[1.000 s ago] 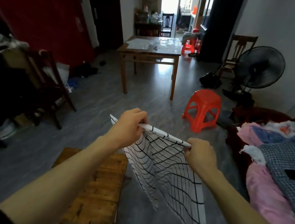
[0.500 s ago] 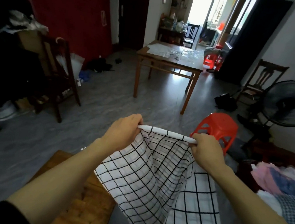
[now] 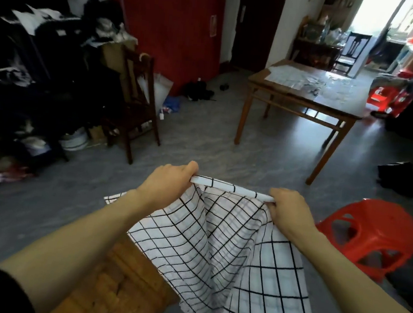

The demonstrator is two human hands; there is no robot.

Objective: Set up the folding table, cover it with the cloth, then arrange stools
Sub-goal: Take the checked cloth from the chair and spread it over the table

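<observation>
1. Since the earlier frame your view has swung left: the stool (image 3: 370, 235) now sits at the right edge, and the cluttered pile (image 3: 32, 78) on the left fills more of the picture.
2. Your left hand (image 3: 170, 183) grips the top hem of the cloth (image 3: 229, 253), fingers curled round it.
3. Your right hand (image 3: 288, 208) grips the same hem further along, also curled round it.
4. Between your hands the hem runs taut; below it the checked cloth hangs in folds, one corner sticking out to the left under your left forearm.
5. Beneath the cloth's lower left part lies the wooden table (image 3: 113, 290), only partly in view and not covered.
6. Beyond your hands stands a bigger dining table (image 3: 306, 92) with papers on it, and a dark chair (image 3: 137, 105) beside the pile.
</observation>
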